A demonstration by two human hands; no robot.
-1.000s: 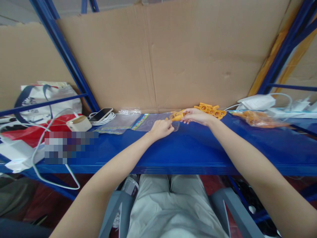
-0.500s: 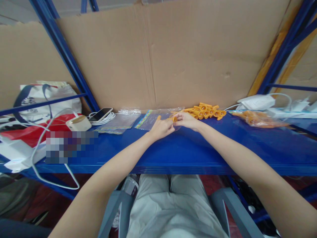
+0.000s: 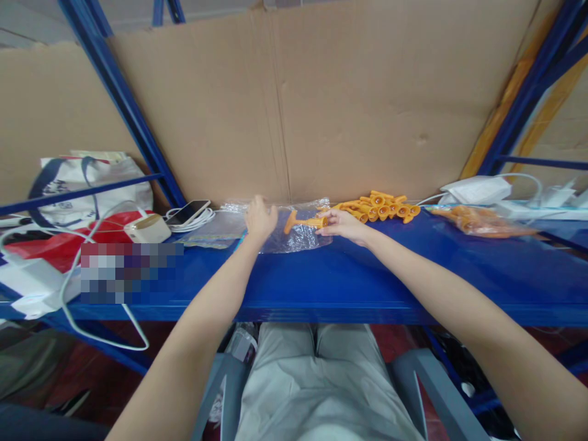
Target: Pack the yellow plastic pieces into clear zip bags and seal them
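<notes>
My right hand (image 3: 343,225) pinches an orange plastic piece (image 3: 305,222) by its flared, cup-like end. Its T-shaped end points left, over a clear plastic bag (image 3: 296,242) that lies on the blue shelf. My left hand (image 3: 261,218) is closed at the left end of this bag, where a bit of coloured strip shows below the hand. The left fingertips are partly hidden. Just beyond my right hand lies a pile of similar orange pieces (image 3: 379,207), cup ends toward me. More flat clear bags (image 3: 214,228) rest left of my left hand.
A filled bag of orange pieces (image 3: 482,222) lies on the right, near a power strip (image 3: 528,211). At left are a phone (image 3: 188,211) on a coiled white cable, a charger (image 3: 147,228) and a tote bag (image 3: 92,190). Cardboard (image 3: 344,104) stands behind the blue shelf (image 3: 331,288).
My left hand has let go of the orange piece and moved left to the bag's end. The bag has shifted toward me. My right hand still holds the orange piece.
</notes>
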